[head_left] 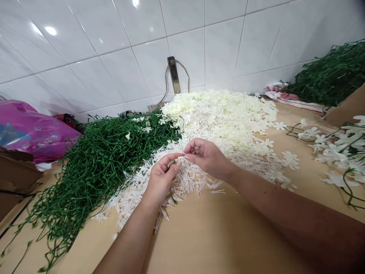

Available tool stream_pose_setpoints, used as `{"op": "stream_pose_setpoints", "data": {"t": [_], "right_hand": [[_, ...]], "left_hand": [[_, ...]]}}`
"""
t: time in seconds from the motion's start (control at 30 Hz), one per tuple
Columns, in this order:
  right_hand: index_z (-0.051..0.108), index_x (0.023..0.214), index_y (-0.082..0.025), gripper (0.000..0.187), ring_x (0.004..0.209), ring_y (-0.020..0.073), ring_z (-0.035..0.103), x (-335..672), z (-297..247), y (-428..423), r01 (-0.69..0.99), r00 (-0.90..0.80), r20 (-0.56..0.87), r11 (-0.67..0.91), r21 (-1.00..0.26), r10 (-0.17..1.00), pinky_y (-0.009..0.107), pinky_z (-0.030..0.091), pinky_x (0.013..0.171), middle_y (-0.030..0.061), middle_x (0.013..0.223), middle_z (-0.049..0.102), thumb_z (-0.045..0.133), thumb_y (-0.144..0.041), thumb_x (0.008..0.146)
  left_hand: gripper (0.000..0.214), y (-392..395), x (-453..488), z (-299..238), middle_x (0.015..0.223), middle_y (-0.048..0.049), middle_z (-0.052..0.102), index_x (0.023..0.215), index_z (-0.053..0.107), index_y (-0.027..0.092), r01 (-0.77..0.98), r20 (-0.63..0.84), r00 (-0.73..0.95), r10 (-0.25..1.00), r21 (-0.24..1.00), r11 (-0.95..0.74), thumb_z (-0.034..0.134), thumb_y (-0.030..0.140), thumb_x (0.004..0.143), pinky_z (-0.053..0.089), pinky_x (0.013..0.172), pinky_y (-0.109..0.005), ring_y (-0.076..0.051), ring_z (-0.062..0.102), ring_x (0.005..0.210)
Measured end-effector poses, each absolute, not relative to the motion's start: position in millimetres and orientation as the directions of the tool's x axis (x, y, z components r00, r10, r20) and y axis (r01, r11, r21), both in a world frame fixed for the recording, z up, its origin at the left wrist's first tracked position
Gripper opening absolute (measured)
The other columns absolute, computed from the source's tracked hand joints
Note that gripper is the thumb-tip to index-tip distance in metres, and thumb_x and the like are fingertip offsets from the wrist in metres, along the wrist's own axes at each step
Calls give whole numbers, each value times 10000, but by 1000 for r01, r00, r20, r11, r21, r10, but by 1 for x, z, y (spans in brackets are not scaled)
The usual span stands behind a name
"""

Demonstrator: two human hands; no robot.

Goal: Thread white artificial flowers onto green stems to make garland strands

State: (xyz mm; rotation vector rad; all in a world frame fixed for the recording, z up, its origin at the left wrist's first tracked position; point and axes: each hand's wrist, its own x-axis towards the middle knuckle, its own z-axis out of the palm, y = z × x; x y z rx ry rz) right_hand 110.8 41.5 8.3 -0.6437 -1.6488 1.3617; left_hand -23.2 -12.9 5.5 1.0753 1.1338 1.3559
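Mid-frame, a small white piece [181, 156] lies roughly sideways between both sets of pinching fingertips, right at those of the right hand [207, 156]; the left hand [163, 174] pinches a green stem [175, 202] hanging downward.

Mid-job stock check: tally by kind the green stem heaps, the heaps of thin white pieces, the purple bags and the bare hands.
Green stem heaps: 2
Thin white piece heap: 1
Purple bag: 1
Left hand and right hand: 2
Total: 6
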Motion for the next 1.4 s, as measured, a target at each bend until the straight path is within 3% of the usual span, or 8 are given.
{"op": "stream_pose_setpoints", "data": {"t": [0.57,0.77,0.83,0.97,1.03,1.1,1.27,1.4], "right_hand": [[453,729,-155,59,541,61,416,110,7,39,-7,-504,358,410,-912,786,217,369,506,-30,626,453,508,-168,713],[486,765,-149,35,539,54,429,122,43,31,15,-501,322,380,-925,803,196,365,496,-28,637,477,502,-155,734],[507,777,-157,46,542,49,449,123,61,10,1,-643,294,385,-923,707,186,373,507,-31,639,498,464,-147,764],[567,753,-172,161,684,52,524,114,80,-40,-102,-971,193,483,-870,142,161,400,627,-22,743,584,447,-65,750],[581,752,-175,167,726,53,534,110,79,-48,-113,-986,159,486,-867,54,152,398,653,-20,787,606,463,-57,735],[581,780,-153,168,749,59,533,110,73,-39,-84,-977,170,497,-864,129,156,397,663,1,823,609,447,-59,743],[564,730,-139,111,574,76,486,126,53,18,328,-752,166,581,-745,637,197,365,529,-2,654,562,455,-158,737],[558,678,-151,41,583,95,474,131,32,35,560,-668,118,601,-570,734,220,339,539,11,662,555,531,-180,685]], "left_hand": [[161,-11,-25,3,487,81,289,762,544,155,-25,96,-127,987,995,-100,605,252,649,180,400,-152,-24,223,417],[162,-11,-33,5,497,70,275,830,540,163,-88,42,-104,994,995,-51,502,224,685,175,401,-166,-40,219,420],[149,-10,-36,6,487,63,268,780,550,150,-157,44,-121,992,986,-63,466,222,681,191,403,-174,-48,224,422],[121,-6,-40,3,464,64,260,674,526,136,-209,-55,-170,984,978,18,463,239,682,165,378,-171,-41,210,393],[95,-3,-42,1,449,73,258,649,503,142,-214,-96,-206,974,975,51,485,232,673,147,365,-162,-34,203,372],[83,-2,-43,-1,441,75,283,653,498,146,-213,-88,-224,971,976,40,513,227,663,161,361,-155,-34,231,366],[124,-1,-46,-3,470,57,422,730,528,149,-132,33,-239,971,989,-67,554,256,673,262,392,-152,-42,345,399],[118,0,-47,-4,516,44,504,786,506,158,-59,106,-243,964,991,-124,536,239,706,316,430,-151,-43,398,421]]}}
